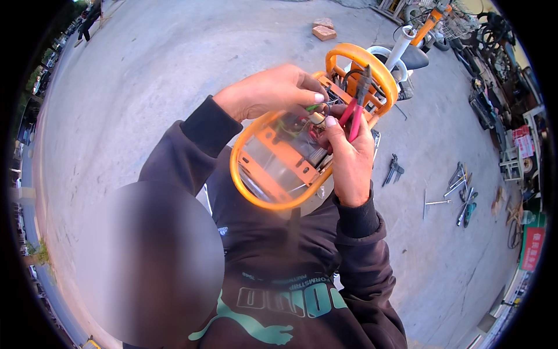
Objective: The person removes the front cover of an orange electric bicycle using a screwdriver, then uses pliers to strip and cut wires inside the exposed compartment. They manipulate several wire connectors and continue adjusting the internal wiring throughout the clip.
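Observation:
An orange tubular frame point(277, 203) with bolted plates and a white column point(400, 45) stands before my lap, with bundled wires among its parts. My left hand point(273, 90) reaches over it, thumb and fingers pinched on a small green wire point(314, 107) near a pale connector point(317, 117). My right hand point(349, 157) grips red-handled pliers point(356, 116), jaws pointing up, while its thumb tip rests by the same connector and thin dark wires. The exact hold of the fingertips on the wires is partly hidden.
Two bricks point(324, 33) lie behind the frame. Loose pliers point(393, 170) and several wrenches and tools point(465, 198) lie on the concrete floor point(145, 64) to my right. Piled vehicle parts point(488, 99) line the right edge. A person's legs point(87, 23) show at the far upper left.

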The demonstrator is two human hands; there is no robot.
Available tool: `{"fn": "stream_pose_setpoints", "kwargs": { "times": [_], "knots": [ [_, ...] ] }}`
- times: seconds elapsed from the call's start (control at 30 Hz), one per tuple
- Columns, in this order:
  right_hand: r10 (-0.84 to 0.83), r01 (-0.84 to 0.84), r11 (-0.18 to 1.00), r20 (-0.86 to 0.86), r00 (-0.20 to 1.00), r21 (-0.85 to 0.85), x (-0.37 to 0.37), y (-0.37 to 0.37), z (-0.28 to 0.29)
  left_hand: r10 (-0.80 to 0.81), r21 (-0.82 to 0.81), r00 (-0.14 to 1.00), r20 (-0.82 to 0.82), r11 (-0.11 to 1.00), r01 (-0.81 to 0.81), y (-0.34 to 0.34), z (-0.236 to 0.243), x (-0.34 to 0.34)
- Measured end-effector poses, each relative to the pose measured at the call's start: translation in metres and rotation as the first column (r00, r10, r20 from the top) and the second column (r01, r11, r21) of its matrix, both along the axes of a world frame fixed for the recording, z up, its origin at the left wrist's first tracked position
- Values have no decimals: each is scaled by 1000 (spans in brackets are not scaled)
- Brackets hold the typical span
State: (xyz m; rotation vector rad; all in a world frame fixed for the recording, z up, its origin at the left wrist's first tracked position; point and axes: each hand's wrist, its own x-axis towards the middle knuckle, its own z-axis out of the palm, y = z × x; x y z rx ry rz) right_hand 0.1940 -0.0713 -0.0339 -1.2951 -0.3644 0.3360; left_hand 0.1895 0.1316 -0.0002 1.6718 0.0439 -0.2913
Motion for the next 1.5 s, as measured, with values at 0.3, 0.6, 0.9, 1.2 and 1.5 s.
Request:
{"fn": "stream_pose_setpoints", "kwargs": {
  "times": [0.3, 0.6, 0.9, 1.2, 1.5],
  "knots": [
    [-33, 53, 985, 117, 993, -166, 24, 5, -6, 69, 12, 992, 103, 997, -70, -11, 3, -13],
    [-38, 38, 999, 27, 999, 1, 23, 4, -10, 116, -22, 985, 124, 993, -114, -6, -15, -22],
    [109, -103, 993, 137, 984, -54, 21, -18, -8, -31, 631, 838, 545, 674, -385, -24, -25, -41],
    [-406, 338, 688, 46, 913, -642, 20, -228, -187, 391, -40, 881, 268, 918, -395, 5, -57, -51],
    [-568, -87, 406, -325, 756, -910, -65, -363, -521, 161, 318, 923, 348, 906, -278, -7, -48, -54]
  ]
}}
